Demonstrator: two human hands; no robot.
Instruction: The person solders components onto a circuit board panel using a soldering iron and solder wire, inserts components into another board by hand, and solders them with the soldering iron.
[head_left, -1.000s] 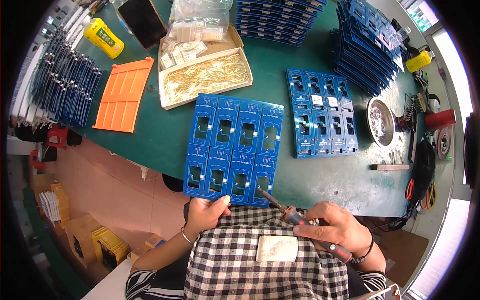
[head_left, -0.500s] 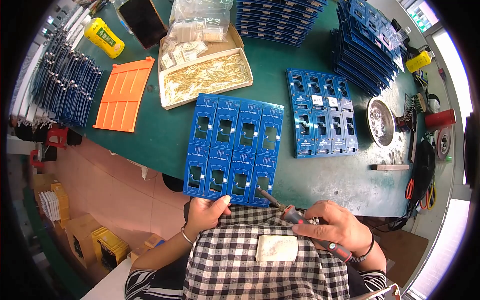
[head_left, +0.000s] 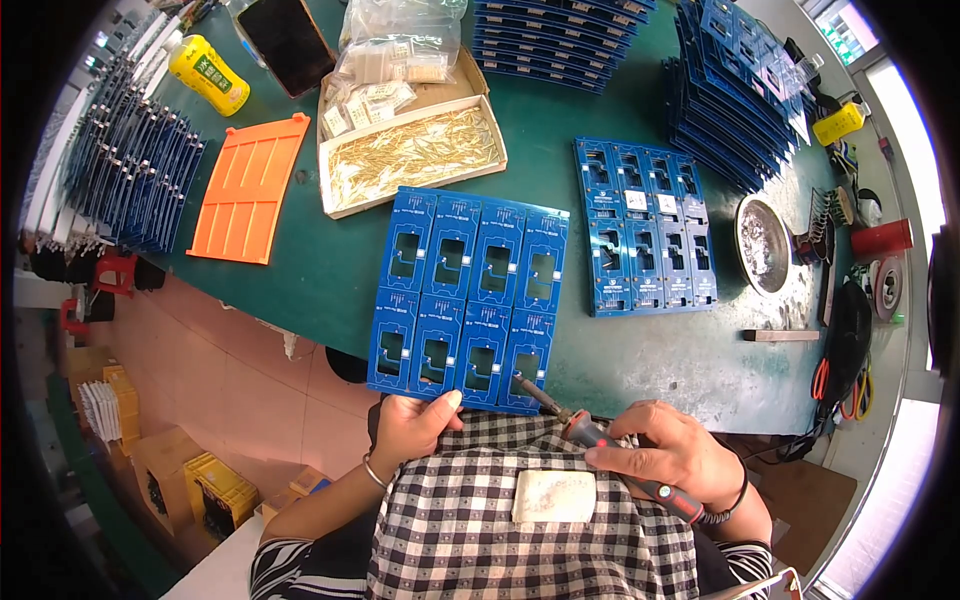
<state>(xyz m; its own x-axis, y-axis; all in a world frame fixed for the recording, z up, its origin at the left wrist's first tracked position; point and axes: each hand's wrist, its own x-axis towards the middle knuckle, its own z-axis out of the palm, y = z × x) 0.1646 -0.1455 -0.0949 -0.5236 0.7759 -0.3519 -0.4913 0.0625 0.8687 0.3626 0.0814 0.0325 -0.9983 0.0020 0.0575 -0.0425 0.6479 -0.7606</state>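
A blue panel of circuit boards (head_left: 462, 295) with rectangular cut-outs lies on the green table (head_left: 320, 270) in front of me. My left hand (head_left: 412, 425) rests at its near edge, thumb pressed on the panel's lower rim. My right hand (head_left: 672, 450) grips a soldering iron (head_left: 590, 432) with a red and black handle. Its metal tip touches the near right corner of the panel. A white pocket patch sits on my checked shirt below both hands.
A second blue board panel (head_left: 645, 240) lies to the right. A cardboard tray of brass pins (head_left: 415, 150) and an orange plastic tray (head_left: 247, 190) sit further back. Stacks of blue boards (head_left: 740, 90), a round metal dish (head_left: 762, 245) and a yellow bottle (head_left: 208, 75) ring the table.
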